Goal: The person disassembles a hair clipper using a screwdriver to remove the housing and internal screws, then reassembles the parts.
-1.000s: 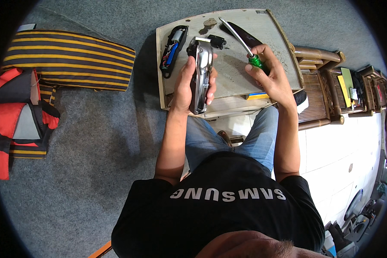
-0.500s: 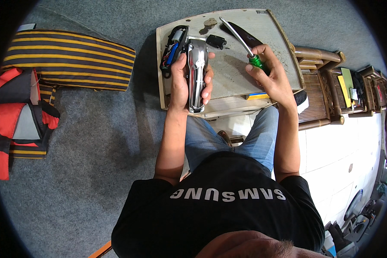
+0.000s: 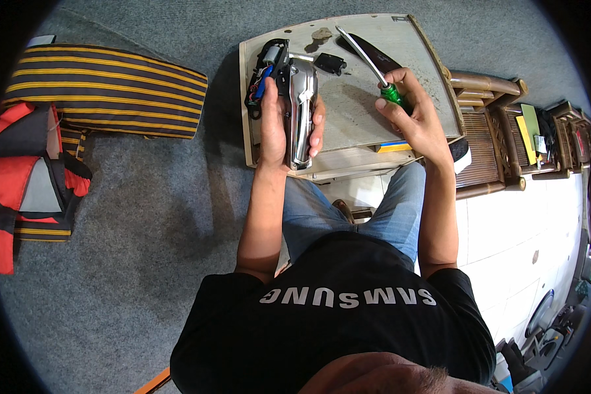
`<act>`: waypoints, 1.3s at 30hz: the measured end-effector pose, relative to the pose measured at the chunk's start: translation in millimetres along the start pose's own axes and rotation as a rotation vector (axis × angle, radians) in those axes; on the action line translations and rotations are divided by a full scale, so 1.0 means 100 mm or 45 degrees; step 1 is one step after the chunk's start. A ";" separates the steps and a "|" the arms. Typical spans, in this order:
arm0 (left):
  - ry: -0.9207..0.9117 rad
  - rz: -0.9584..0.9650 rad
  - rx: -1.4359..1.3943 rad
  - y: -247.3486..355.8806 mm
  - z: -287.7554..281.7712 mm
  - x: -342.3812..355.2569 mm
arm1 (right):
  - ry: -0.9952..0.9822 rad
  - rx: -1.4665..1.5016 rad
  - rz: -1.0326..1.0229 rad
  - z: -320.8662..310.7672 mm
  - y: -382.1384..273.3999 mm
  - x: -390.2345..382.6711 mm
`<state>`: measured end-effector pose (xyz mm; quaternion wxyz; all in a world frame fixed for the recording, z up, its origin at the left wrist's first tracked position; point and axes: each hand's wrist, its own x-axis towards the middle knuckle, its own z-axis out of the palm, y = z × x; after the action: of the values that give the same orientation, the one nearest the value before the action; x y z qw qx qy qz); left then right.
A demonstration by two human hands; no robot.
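Note:
My left hand (image 3: 273,134) is closed round a shiny silver hair clipper (image 3: 302,108), held upright with its blade end pointing away from me. The thumb lies straight along the clipper's left side and the fingertips show on its right. My right hand (image 3: 419,125) grips the green handle of a screwdriver (image 3: 370,62), its metal shaft slanting up and to the left over the table. Just beyond my left thumb rests an opened black clipper housing (image 3: 264,72) with a blue battery, a motor and thin wires exposed. A small black part (image 3: 330,64) lies between the two hands.
The small wooden table (image 3: 358,125) has a worn, stained top. A dark tapered piece (image 3: 374,51) lies under the screwdriver shaft. A yellow and blue object (image 3: 394,146) sits at the near edge. Bamboo furniture (image 3: 482,144) stands right; a striped cushion (image 3: 111,88) lies left on grey carpet.
My left thumb has straightened away from the clipper's face, and the clipper has turned slightly in the hand. My right hand and the screwdriver have stayed in place.

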<state>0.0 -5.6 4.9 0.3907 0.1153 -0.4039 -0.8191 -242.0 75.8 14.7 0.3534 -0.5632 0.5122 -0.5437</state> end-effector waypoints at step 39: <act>0.033 -0.012 -0.070 -0.01 -0.03 0.00 | -0.002 -0.022 -0.005 0.00 -0.03 0.00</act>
<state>1.1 -6.8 1.6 0.3952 0.1168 -0.3756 -0.8302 -240.8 76.8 17.4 0.3478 -0.5676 0.5156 -0.5395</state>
